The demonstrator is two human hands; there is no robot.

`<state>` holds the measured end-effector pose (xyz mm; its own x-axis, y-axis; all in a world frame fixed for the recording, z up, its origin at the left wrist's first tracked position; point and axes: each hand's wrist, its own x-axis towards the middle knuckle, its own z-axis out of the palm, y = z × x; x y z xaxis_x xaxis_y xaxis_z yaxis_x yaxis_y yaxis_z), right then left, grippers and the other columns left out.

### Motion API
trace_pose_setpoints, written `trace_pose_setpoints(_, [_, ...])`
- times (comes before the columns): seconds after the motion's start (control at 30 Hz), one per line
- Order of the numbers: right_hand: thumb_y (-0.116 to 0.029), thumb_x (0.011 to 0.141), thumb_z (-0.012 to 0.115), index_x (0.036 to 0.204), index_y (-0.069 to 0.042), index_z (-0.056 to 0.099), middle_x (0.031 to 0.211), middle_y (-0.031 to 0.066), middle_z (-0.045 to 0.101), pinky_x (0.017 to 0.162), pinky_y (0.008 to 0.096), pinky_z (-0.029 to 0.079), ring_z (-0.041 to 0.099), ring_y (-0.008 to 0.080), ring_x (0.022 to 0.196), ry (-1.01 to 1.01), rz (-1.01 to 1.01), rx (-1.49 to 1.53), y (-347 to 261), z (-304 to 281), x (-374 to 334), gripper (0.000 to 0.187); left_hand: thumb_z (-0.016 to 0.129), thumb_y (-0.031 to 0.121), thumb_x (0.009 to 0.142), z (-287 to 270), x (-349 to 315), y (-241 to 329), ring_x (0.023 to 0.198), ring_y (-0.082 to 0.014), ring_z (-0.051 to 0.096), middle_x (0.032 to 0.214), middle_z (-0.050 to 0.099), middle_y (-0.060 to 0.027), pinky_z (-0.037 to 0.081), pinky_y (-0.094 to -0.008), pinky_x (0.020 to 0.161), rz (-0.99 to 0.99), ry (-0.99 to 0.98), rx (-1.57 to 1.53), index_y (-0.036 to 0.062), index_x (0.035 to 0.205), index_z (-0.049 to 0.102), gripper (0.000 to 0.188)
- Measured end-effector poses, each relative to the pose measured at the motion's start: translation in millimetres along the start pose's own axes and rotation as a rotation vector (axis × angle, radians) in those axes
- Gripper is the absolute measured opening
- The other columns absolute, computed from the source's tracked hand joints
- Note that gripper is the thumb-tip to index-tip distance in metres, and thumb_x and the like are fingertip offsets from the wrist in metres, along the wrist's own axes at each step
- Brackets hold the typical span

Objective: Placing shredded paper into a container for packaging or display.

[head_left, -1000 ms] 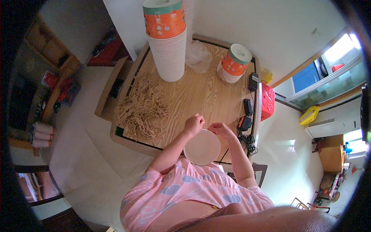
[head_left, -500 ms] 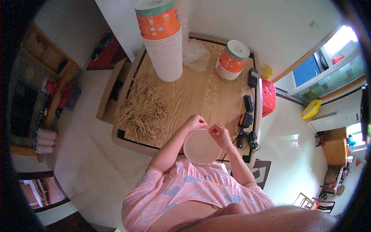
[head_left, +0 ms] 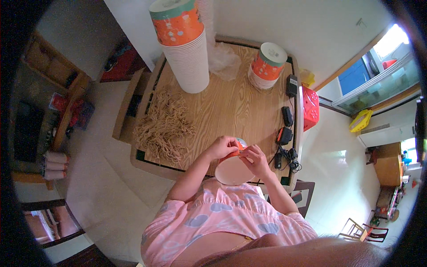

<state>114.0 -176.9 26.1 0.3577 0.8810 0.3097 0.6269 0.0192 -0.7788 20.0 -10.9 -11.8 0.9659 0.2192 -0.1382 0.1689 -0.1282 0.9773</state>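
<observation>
Pinching paper bucket (head_left: 233, 172) by upper side with bent fingers of left hand (head_left: 224, 147) and right hand (head_left: 255, 160). Held tilted, with open end toward pink top (head_left: 242, 207), at near edge of counter (head_left: 222, 109), right of tan twine heap (head_left: 163, 125).

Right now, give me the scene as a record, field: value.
left hand: at the far side of the paper bucket
right hand: at its rim, right; exact grips unclear
bucket pose: tilted, white inside showing
table, far left: tall bucket stack
far right: short bucket stack
left: tan cord pile
right edge: power adapters
</observation>
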Motion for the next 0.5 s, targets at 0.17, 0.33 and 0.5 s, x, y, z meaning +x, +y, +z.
trace_pose_setpoints(0.17, [-0.005,0.07,0.065,0.082,-0.006,0.058,0.081,0.0084,0.056,0.068,0.0368,0.044,0.052,0.0294,0.078,-0.027,0.021,-0.022,5,-3,-4,0.015,0.063,0.007,0.075,7,-1,-12,0.066,-0.0083,0.054,0.068,0.059,-0.0011,0.046,-0.0247,0.062,-0.135,0.048,-0.012,0.0026,0.073,0.058,0.007])
trace_pose_setpoints(0.33, [-0.005,0.07,0.063,0.088,-0.008,0.058,0.085,0.0088,0.055,0.072,0.0378,0.044,0.051,0.0305,0.081,-0.038,0.119,-0.022,1,0,-5,0.019,0.063,0.006,0.076,7,-3,-11,0.067,-0.0086,0.055,0.069,0.059,-0.0007,0.046,-0.024,0.064,-0.103,0.085,-0.051,0.0024,0.072,0.058,0.007])
trace_pose_setpoints(0.5, [-0.006,0.071,0.062,0.091,-0.008,0.058,0.088,0.0099,0.055,0.073,0.038,0.044,0.051,0.031,0.084,-0.051,0.106,-0.047,-4,-2,-4,0.02,0.064,0.007,0.075,-2,-9,0,0.068,-0.0089,0.057,0.072,0.062,-0.0039,0.047,-0.0239,0.064,-0.035,0.023,-0.247,0.0004,0.079,0.063,0.007])
